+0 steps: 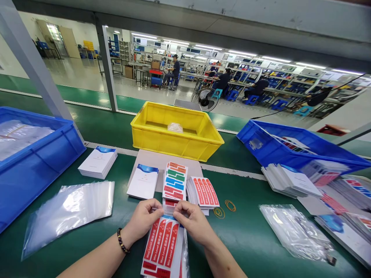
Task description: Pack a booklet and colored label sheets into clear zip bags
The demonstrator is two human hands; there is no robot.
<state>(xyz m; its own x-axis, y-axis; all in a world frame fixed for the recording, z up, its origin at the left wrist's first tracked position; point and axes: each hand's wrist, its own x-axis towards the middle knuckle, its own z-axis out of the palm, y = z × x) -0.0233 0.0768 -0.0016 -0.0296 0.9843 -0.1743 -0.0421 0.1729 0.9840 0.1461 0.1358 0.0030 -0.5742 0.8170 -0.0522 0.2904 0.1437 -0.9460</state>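
My left hand (144, 217) and my right hand (191, 220) both pinch the top edge of a clear plastic bag (166, 210) that holds a red sticker sheet (160, 245). The bag lies low in the middle of the green table. Just beyond my fingers sits a stack of coloured sticker sheets (174, 180), with a fanned pile of red sticker sheets (203, 191) to its right. A white booklet with a blue corner (143, 180) lies left of the stacks.
A yellow bin (176, 144) stands behind the stacks. Blue bins sit far left (34, 170) and right (292, 154). Clear bags lie at left (69, 208) and right (295, 231). Booklet stack (98, 162), rubber bands (224, 208), more booklets (290, 179). People work at distant benches.
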